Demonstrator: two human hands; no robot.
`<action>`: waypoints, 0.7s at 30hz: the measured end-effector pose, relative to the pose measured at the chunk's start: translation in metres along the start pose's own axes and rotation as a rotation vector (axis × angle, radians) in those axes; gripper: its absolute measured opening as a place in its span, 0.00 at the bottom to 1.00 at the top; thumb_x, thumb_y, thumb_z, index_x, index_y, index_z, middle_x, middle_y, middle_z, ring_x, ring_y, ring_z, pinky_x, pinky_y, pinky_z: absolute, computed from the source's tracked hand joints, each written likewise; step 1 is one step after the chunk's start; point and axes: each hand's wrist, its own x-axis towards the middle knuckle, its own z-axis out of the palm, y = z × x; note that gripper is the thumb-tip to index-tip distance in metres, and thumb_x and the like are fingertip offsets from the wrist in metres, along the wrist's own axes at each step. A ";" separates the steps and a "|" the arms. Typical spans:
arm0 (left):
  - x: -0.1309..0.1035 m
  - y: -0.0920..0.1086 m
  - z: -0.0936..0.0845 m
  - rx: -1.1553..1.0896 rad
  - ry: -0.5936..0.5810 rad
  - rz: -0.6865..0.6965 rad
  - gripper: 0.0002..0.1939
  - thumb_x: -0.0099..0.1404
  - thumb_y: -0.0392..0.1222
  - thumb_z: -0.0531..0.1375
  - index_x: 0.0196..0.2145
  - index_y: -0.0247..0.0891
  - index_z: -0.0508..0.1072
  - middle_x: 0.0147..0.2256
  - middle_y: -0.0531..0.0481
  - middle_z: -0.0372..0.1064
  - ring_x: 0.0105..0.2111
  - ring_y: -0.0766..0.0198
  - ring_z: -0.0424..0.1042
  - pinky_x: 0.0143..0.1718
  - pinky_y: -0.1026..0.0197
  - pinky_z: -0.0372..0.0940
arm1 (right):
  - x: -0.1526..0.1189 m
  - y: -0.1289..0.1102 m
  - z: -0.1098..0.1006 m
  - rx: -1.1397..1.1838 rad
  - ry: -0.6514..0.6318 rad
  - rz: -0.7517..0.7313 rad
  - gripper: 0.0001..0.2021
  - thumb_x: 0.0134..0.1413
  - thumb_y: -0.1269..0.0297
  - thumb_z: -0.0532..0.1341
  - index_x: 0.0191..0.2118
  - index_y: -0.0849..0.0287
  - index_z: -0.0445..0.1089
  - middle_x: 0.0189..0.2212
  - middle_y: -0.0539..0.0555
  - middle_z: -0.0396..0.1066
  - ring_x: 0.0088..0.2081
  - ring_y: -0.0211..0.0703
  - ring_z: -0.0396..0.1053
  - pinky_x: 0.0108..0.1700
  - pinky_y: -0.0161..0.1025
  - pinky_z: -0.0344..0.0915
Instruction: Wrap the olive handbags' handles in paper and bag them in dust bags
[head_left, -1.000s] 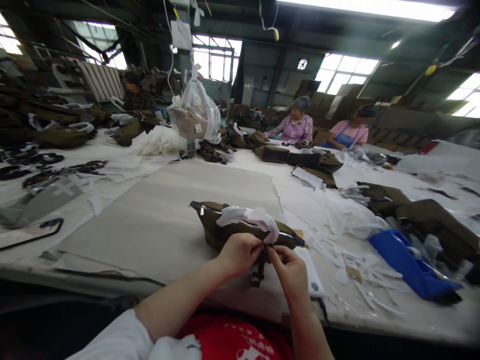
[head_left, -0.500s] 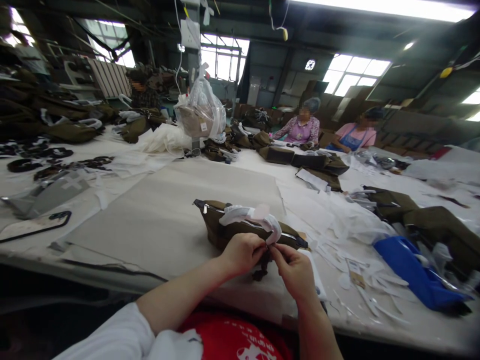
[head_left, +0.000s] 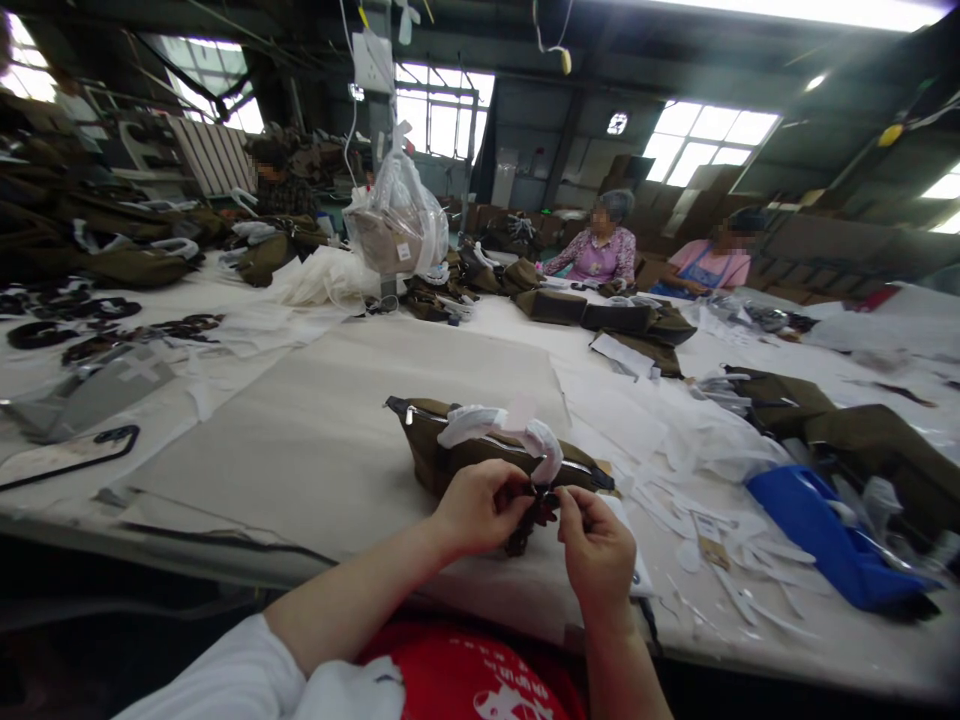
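Note:
An olive-brown handbag (head_left: 431,455) with a silver zip sits upright before me on the table. Its arched handle (head_left: 480,424) is wrapped in white padding. At the handle's near right end, my left hand (head_left: 484,508) pinches a dark brown strap (head_left: 541,512) that hangs down in a bunch. My right hand (head_left: 598,540) is closed in a pinch at the strap's other side, thumb against forefinger. The fingertips of both hands are close together, and the exact fastening between them is too small to make out.
A grey sheet (head_left: 300,420) covers the table under the bag. To the right lie a blue holder (head_left: 832,540), paper scraps and olive bags (head_left: 885,470). A phone (head_left: 67,455) is at the left. A plastic-wrapped bag (head_left: 397,225) hangs on the post; two co-workers sit across.
My hands have drawn slightly apart, the right one shifting a little right and down. More of the dark strap shows between them. The bag stays in place.

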 end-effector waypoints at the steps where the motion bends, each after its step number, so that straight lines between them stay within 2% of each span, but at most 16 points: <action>1: -0.001 0.001 0.000 -0.014 0.034 0.007 0.09 0.63 0.42 0.60 0.39 0.36 0.75 0.30 0.50 0.71 0.25 0.67 0.67 0.28 0.65 0.62 | -0.002 -0.001 0.000 0.020 -0.001 0.006 0.15 0.57 0.51 0.61 0.35 0.58 0.74 0.15 0.46 0.64 0.18 0.36 0.60 0.22 0.33 0.58; 5: -0.004 0.004 0.002 -0.033 0.076 0.136 0.07 0.65 0.43 0.60 0.36 0.39 0.77 0.38 0.46 0.72 0.35 0.64 0.71 0.37 0.63 0.65 | -0.006 -0.007 0.001 0.060 -0.119 -0.025 0.14 0.58 0.51 0.60 0.34 0.58 0.73 0.16 0.46 0.63 0.18 0.36 0.59 0.22 0.33 0.57; 8: -0.004 0.004 0.005 -0.140 0.089 0.138 0.08 0.66 0.43 0.59 0.32 0.38 0.76 0.40 0.45 0.71 0.38 0.62 0.72 0.36 0.64 0.66 | -0.005 -0.009 -0.001 0.114 -0.177 -0.007 0.14 0.58 0.52 0.60 0.34 0.58 0.72 0.17 0.47 0.64 0.19 0.36 0.61 0.23 0.33 0.58; 11: 0.001 0.001 0.003 -0.305 0.201 -0.017 0.10 0.67 0.45 0.57 0.34 0.37 0.73 0.39 0.45 0.74 0.34 0.64 0.73 0.33 0.65 0.67 | -0.001 -0.006 -0.007 0.271 -0.168 0.103 0.14 0.56 0.51 0.63 0.34 0.58 0.70 0.18 0.46 0.64 0.17 0.33 0.58 0.19 0.32 0.54; 13: 0.011 -0.001 -0.001 -0.337 0.254 -0.196 0.12 0.68 0.47 0.55 0.35 0.37 0.73 0.31 0.48 0.75 0.28 0.66 0.73 0.31 0.65 0.67 | 0.002 -0.004 -0.012 0.414 -0.160 0.181 0.14 0.55 0.50 0.64 0.35 0.57 0.68 0.20 0.47 0.67 0.17 0.33 0.59 0.18 0.31 0.52; 14: 0.019 -0.002 -0.003 -0.318 0.239 -0.267 0.12 0.67 0.47 0.55 0.34 0.36 0.73 0.27 0.50 0.74 0.24 0.67 0.71 0.29 0.65 0.66 | 0.004 -0.003 -0.014 0.480 -0.167 0.207 0.15 0.54 0.50 0.64 0.35 0.57 0.68 0.23 0.49 0.70 0.19 0.34 0.62 0.18 0.30 0.53; 15: 0.027 -0.003 -0.006 -0.284 0.188 -0.309 0.12 0.67 0.46 0.56 0.33 0.36 0.74 0.23 0.52 0.73 0.22 0.67 0.70 0.27 0.66 0.64 | 0.005 -0.002 -0.016 0.531 -0.177 0.222 0.15 0.53 0.50 0.65 0.36 0.57 0.68 0.26 0.51 0.73 0.22 0.36 0.67 0.19 0.30 0.56; 17: 0.045 -0.002 -0.009 -0.213 0.012 -0.328 0.12 0.64 0.43 0.57 0.28 0.36 0.76 0.19 0.54 0.71 0.20 0.68 0.69 0.23 0.67 0.61 | 0.007 0.001 -0.019 0.574 -0.181 0.230 0.17 0.52 0.50 0.66 0.38 0.58 0.69 0.31 0.56 0.76 0.27 0.42 0.72 0.22 0.33 0.62; 19: 0.059 -0.001 -0.010 -0.188 -0.186 -0.314 0.11 0.61 0.41 0.59 0.24 0.36 0.76 0.17 0.56 0.69 0.18 0.69 0.67 0.20 0.67 0.59 | 0.007 0.003 -0.020 0.525 -0.159 0.215 0.18 0.53 0.49 0.64 0.40 0.59 0.71 0.31 0.57 0.76 0.28 0.43 0.73 0.24 0.35 0.65; 21: 0.068 0.001 -0.010 -0.171 -0.317 -0.290 0.10 0.59 0.42 0.61 0.22 0.38 0.77 0.15 0.57 0.67 0.16 0.69 0.65 0.19 0.67 0.57 | 0.007 0.006 -0.022 0.391 -0.122 0.161 0.17 0.56 0.49 0.63 0.41 0.59 0.74 0.29 0.56 0.75 0.26 0.40 0.71 0.24 0.35 0.64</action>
